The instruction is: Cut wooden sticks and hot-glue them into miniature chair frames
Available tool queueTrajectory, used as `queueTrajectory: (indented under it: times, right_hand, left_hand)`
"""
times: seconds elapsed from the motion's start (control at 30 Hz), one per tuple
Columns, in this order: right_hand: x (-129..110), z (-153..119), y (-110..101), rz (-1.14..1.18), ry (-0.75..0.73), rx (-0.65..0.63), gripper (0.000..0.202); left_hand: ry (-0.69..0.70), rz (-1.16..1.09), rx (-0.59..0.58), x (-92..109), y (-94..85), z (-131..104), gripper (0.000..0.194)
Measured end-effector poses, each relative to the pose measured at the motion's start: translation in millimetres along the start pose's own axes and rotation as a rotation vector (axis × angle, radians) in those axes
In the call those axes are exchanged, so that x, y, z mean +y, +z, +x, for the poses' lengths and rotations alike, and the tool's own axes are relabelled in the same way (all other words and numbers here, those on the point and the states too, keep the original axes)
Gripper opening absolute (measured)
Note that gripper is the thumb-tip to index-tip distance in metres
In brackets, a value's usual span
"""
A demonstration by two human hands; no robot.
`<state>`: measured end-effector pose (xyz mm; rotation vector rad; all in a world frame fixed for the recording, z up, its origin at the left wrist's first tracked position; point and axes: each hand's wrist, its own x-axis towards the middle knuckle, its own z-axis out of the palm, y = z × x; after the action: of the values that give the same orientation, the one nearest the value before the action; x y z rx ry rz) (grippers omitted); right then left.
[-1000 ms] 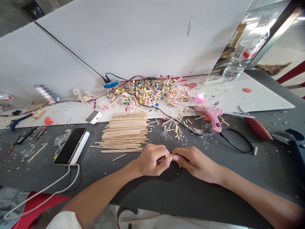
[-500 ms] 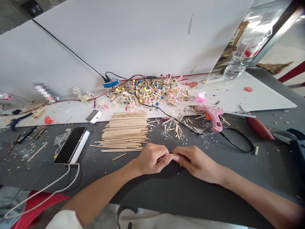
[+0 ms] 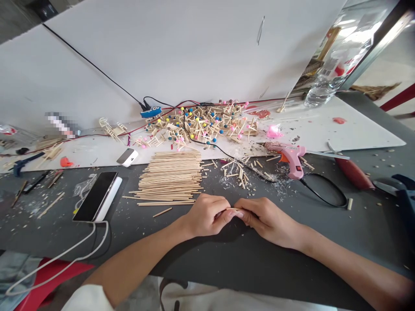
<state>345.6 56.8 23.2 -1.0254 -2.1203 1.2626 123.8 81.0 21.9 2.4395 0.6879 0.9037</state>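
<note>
My left hand (image 3: 210,214) and my right hand (image 3: 264,220) meet at the fingertips above the dark table. Both are closed in a pinch on one short wooden stick (image 3: 232,209), most of it hidden by the fingers. Beyond my left hand lies a stack of long wooden sticks (image 3: 170,175), side by side. A single short stick (image 3: 162,212) rests just in front of that stack. Short cut pieces (image 3: 240,176) are scattered behind the hands. The pink glue gun (image 3: 293,162) lies on its side beyond my right hand.
A pile of small stick figures with coloured balls (image 3: 201,123) covers the white board (image 3: 363,129). A phone on a white power bank (image 3: 97,196) lies left, its cable hanging over the edge. Right are a red-handled tool (image 3: 353,172) and a water bottle (image 3: 333,73).
</note>
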Motion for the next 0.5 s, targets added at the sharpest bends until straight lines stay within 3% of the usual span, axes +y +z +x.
queueTrajectory:
  times: [0.5]
  right_hand:
    - [-3.0,1.9,-1.8,0.061,0.006,0.002,0.04]
  left_hand:
    - [-0.01,-0.015,-0.009,3.4,-0.6,0.0,0.035]
